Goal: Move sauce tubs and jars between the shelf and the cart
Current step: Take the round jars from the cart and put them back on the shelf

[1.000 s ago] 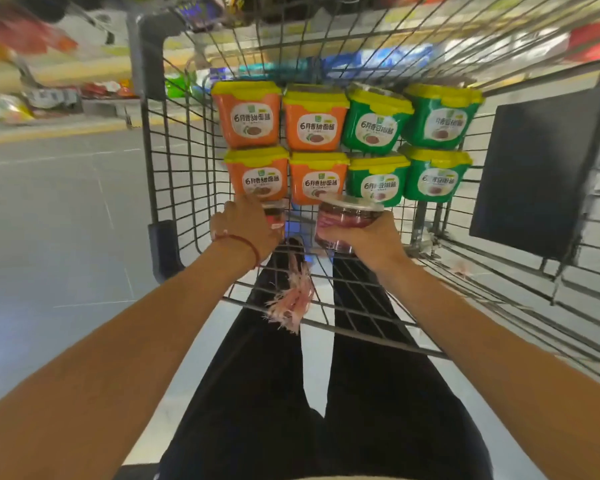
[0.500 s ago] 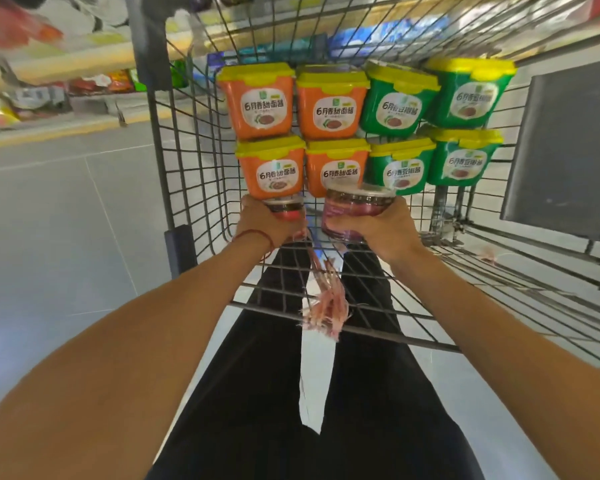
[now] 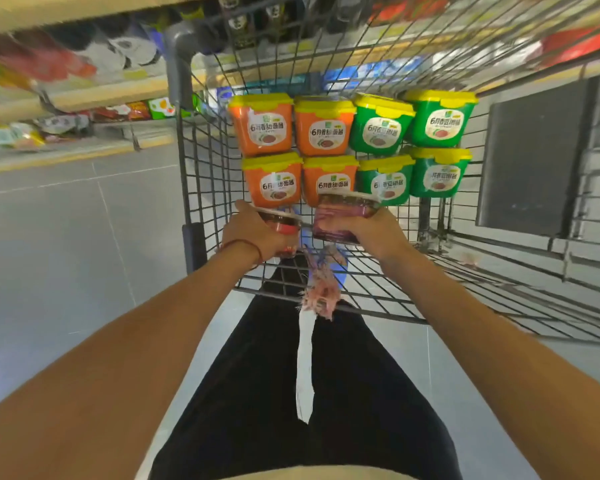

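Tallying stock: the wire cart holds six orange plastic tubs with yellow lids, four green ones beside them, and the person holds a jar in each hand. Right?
Not six: the head view shows four orange plastic tubs with yellow lids. The four green plastic tubs beside them and the jars in the left hand and right hand are correct.

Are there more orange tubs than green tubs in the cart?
No, the cart holds four orange tubs and four green tubs, so both colours match in number.

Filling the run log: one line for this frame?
left hand: holds red-label jar | right hand: holds purple jar | cart: four orange tubs, four green tubs
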A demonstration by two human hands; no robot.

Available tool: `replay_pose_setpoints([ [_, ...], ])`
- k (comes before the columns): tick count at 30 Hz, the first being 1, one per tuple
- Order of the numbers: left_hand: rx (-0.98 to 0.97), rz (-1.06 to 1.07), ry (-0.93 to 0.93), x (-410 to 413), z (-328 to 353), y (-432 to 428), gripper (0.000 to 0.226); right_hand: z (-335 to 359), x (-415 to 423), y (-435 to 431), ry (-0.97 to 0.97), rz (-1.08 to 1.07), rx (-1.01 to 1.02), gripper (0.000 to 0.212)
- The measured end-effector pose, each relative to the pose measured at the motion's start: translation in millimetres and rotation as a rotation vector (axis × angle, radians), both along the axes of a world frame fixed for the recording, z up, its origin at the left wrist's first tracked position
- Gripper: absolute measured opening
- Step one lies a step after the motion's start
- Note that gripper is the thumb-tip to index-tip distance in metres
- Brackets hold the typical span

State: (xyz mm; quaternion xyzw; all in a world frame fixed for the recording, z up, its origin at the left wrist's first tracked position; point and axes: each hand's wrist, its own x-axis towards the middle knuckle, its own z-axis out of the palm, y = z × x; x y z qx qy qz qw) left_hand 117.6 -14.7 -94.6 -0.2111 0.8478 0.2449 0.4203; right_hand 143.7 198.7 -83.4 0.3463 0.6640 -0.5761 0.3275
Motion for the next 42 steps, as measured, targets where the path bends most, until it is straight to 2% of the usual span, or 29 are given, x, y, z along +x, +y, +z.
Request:
replay_pose_setpoints([
  [6,0.051,0.004,0.145,3,56,3,0.098,44,6,-1,0.091,-0.018,0.006,0.059],
  [9,0.090,0.089,0.247,5,92,5,0.098,67,10,3,0.156,-0.061,0.043,0.079],
  [10,0.102,0.117,0.282,7,104,6,0.101,77,11,5,0.188,-0.058,0.054,0.075],
  [12,0.146,0.175,0.366,14,129,6,0.110,101,12,10,0.278,-0.056,0.057,0.051],
  [14,0.202,0.245,0.438,20,155,7,0.114,125,13,14,0.370,-0.057,0.071,0.047],
  [18,0.298,0.360,0.594,31,202,8,0.105,171,10,17,0.510,-0.032,0.018,0.067],
  [21,0.374,0.449,0.743,36,229,5,0.078,209,3,12,0.557,-0.023,0.012,0.075],
  [26,0.430,0.474,0.933,41,284,-16,0.088,263,-7,-9,0.675,0.053,-0.013,0.096],
  [31,0.384,0.536,1.150,39,334,-47,0.099,315,-15,-55,0.899,0.110,0.072,0.080],
  [34,0.350,0.574,1.238,38,360,-79,0.104,338,-25,-91,0.937,0.131,0.012,0.069],
  [38,0.297,0.554,1.361,42,390,-137,0.099,364,-31,-156,1.028,0.136,0.040,0.098],
  [42,0.256,0.560,1.405,49,409,-211,0.100,390,-28,-238,1.108,0.154,0.044,0.104],
])
